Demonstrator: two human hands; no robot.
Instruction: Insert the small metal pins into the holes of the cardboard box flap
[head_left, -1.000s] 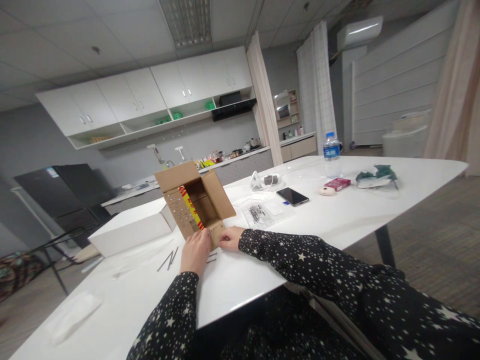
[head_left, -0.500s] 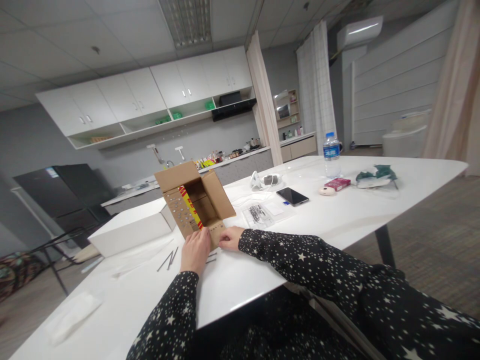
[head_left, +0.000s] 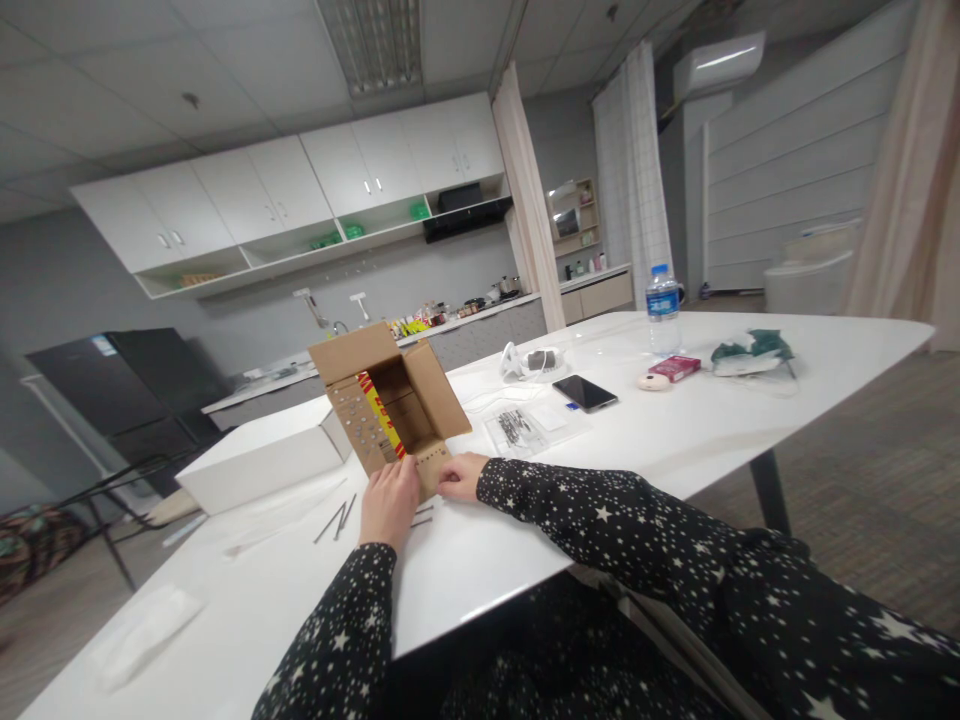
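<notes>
An open cardboard box (head_left: 420,395) stands tilted on the white table, its flaps spread and its inside facing me. Red and yellow tape and rows of small grey dots mark the left flap. My left hand (head_left: 390,498) is closed on the lower left of the box, around the near flap's edge. At the right side of that same flap, my right hand (head_left: 461,476) pinches the cardboard; its fingertips are partly hidden. Thin dark sticks (head_left: 336,520) lie left of my left hand, and more poke out beside its right side.
A long white box (head_left: 259,460) lies behind on the left, with a crumpled white wrapper (head_left: 146,635) nearer me. To the right are a clear plastic bag (head_left: 525,428), a phone (head_left: 585,392), a white headset-like device (head_left: 532,362), a pink box (head_left: 677,369) and a water bottle (head_left: 662,310).
</notes>
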